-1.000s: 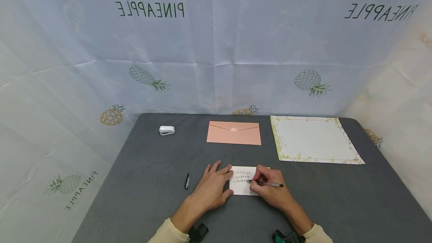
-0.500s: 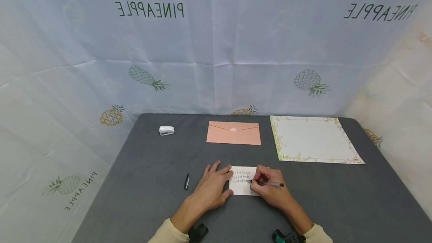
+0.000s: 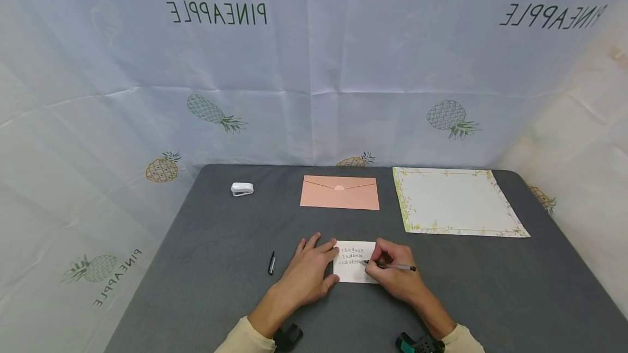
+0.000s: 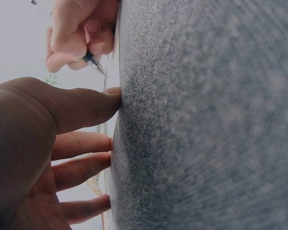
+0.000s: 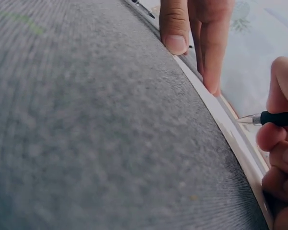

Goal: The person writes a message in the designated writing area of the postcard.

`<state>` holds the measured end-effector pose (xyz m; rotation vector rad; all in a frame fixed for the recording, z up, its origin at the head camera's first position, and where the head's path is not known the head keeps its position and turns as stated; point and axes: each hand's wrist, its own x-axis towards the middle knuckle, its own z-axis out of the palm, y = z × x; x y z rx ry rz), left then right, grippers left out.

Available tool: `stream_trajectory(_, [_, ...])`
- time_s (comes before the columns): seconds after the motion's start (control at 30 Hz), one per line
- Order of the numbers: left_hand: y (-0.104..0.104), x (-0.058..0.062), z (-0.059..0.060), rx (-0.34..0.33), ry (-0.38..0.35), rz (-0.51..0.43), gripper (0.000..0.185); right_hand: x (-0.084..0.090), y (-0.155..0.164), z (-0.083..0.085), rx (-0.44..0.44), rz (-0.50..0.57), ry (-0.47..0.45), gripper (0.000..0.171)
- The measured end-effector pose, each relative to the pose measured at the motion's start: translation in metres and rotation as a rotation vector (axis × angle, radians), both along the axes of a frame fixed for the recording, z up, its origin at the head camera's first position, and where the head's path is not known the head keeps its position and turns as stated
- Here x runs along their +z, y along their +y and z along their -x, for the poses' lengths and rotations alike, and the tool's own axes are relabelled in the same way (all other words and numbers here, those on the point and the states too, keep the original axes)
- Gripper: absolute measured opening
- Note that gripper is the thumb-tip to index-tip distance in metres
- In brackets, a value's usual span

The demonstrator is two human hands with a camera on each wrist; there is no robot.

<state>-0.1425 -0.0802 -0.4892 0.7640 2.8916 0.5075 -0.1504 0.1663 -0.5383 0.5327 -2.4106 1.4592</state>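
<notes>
A white card [image 3: 349,275] is laid flat on the dark grey counter [image 3: 206,255], between the two hands, and its upper part is covered with rows of small handwriting. The card's left edge is pressed by the left hand [image 3: 308,272], whose fingers are spread, with the thumb set apart near the lower left corner. A pen [image 3: 403,267] is pinched between the thumb and fingers of the right hand [image 3: 398,275], the other fingers being curled beneath. The pen is slanted, its tip pointed at the end of the lowest written row; whether the paper is touched by it cannot be told. The card's right edge is partly hidden by the right hand.

A black pen cap [image 3: 272,263] is seen lying just left of the left hand. Farther back, a white stapler [image 3: 242,189] is placed at the left, a pink envelope [image 3: 338,198] is laid beyond the card with its flap side up, and a white sheet [image 3: 456,201] bordered with a floral print is spread at the right. Behind the counter, a cloth [image 3: 314,53] printed with pineapples is hung.
</notes>
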Motion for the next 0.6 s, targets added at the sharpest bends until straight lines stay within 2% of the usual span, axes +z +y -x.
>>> stream_trajectory(0.17, [0.0005,0.0,0.0,0.001,-0.006,0.004,0.061,0.0,0.0012,-0.0001,-0.03,-0.02,0.001,0.044])
stream_trajectory(0.6, [0.0015,0.0014,0.0002,0.005,-0.003,0.008,0.061,0.0018,0.0017,0.0,-0.015,-0.035,0.021,0.044])
